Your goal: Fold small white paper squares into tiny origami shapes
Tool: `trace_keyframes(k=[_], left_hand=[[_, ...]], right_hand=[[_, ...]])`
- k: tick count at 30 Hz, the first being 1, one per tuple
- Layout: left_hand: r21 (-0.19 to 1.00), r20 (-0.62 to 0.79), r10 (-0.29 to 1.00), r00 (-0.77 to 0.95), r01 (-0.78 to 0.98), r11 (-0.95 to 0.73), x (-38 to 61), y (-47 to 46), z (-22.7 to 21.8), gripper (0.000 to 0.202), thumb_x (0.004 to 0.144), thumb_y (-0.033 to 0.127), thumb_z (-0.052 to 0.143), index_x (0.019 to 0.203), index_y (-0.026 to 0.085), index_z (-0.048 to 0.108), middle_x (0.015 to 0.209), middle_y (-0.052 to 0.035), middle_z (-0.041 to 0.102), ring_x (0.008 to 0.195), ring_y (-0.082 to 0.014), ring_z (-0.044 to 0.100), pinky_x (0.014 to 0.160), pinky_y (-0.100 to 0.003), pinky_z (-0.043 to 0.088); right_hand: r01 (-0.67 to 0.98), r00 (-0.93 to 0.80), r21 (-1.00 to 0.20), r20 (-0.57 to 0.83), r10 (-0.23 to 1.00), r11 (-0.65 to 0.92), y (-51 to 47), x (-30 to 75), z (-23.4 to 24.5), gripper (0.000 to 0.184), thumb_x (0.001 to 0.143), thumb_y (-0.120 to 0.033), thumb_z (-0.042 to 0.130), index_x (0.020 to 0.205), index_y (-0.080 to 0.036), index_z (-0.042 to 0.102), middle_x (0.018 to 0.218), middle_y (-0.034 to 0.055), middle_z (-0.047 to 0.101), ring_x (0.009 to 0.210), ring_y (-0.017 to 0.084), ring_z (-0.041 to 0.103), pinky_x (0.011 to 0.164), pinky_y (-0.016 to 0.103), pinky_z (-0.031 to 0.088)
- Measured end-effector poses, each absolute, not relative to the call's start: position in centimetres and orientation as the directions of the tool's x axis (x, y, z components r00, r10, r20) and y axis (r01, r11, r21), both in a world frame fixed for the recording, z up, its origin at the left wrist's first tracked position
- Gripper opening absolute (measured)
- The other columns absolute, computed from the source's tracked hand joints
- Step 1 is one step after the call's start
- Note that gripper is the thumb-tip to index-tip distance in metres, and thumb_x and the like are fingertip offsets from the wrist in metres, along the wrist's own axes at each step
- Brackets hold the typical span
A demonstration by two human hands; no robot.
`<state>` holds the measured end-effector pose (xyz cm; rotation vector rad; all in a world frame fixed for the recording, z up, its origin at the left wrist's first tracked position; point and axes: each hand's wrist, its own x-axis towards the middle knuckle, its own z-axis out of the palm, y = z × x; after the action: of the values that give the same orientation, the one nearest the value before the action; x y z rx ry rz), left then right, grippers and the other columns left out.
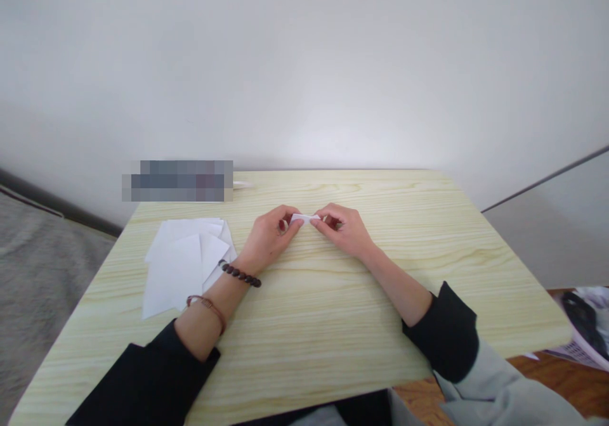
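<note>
A small folded strip of white paper (307, 217) is pinched between both hands above the middle of the table. My left hand (272, 236) grips its left end between thumb and fingers. At the other end, my right hand (345, 228) pinches it the same way, the thumb toward me. Most of the strip's ends are hidden by the fingertips. Beside my left forearm lies a loose, overlapping pile of white paper sheets (174, 274), partly covered by my wrist.
The light wood-grain table (304, 324) meets a pale wall (304, 71) at its back edge. A blurred-out object (178, 182) sits at the back left, with a thin white item (244, 185) beside it. A basket (583, 343) with dark and white contents stands low at the right.
</note>
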<state>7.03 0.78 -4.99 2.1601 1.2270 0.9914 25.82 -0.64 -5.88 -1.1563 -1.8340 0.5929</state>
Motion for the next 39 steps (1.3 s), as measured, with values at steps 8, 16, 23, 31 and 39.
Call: trace_keyframes(k=[8,16,23,31,39], left_hand=[[0.683,0.322,0.876,0.36,0.552,-0.478,6.94,0.71,-4.7,0.02,0.083,0.034,0.052,0.087,0.018,0.063,0.067,0.0027,0.059,0.06,-0.0109,0.053,0.06,-0.023,0.043],[0.726,0.271,0.887,0.373,0.526,-0.443,6.96,0.8,-4.89,0.024,0.082,0.039,0.056,0.092,0.019,0.064,0.074,0.0011,0.065,0.063,-0.0124,0.056,0.06,-0.023,0.044],[0.787,0.225,0.902,0.369,0.477,-0.392,6.71,0.94,-5.12,0.021,0.081,0.034,0.056,0.093,0.02,0.066,0.081,-0.0006,0.072,0.074,-0.0163,0.064,0.07,-0.026,0.049],[0.83,0.21,0.911,0.354,0.427,-0.357,6.85,1.03,-5.44,0.025,0.077,0.033,0.062,0.098,0.019,0.063,0.084,-0.0017,0.073,0.077,-0.0174,0.066,0.072,-0.028,0.052],[0.74,0.369,0.875,0.313,0.47,-0.481,6.98,0.84,-4.7,0.023,0.081,0.04,0.059,0.086,0.019,0.069,0.082,-0.0027,0.067,0.072,-0.0142,0.059,0.065,-0.026,0.047]], right_hand=[[0.477,-0.225,-0.737,0.426,0.877,0.48,-0.65,26.02,-6.03,0.02,0.084,-0.034,0.058,0.076,-0.018,0.067,0.068,0.0015,0.063,0.055,0.009,0.052,0.053,0.021,0.041],[0.486,-0.197,-0.749,0.409,0.891,0.451,-0.68,25.96,-5.94,0.025,0.085,-0.038,0.057,0.074,-0.018,0.068,0.066,0.0016,0.063,0.054,0.009,0.05,0.052,0.023,0.039],[0.495,-0.216,-0.713,0.453,0.865,0.497,-0.59,26.0,-5.69,0.026,0.088,-0.032,0.052,0.074,-0.016,0.067,0.065,0.0025,0.061,0.056,0.01,0.05,0.054,0.024,0.037],[0.465,-0.119,-0.777,0.421,0.899,0.425,-0.41,26.02,-6.11,0.027,0.088,-0.039,0.052,0.078,-0.018,0.067,0.071,0.0032,0.064,0.058,0.011,0.054,0.051,0.024,0.039],[0.45,-0.172,-0.791,0.379,0.909,0.414,-0.62,26.0,-5.64,0.027,0.085,-0.039,0.056,0.077,-0.018,0.069,0.068,0.002,0.065,0.057,0.01,0.053,0.053,0.023,0.039]])
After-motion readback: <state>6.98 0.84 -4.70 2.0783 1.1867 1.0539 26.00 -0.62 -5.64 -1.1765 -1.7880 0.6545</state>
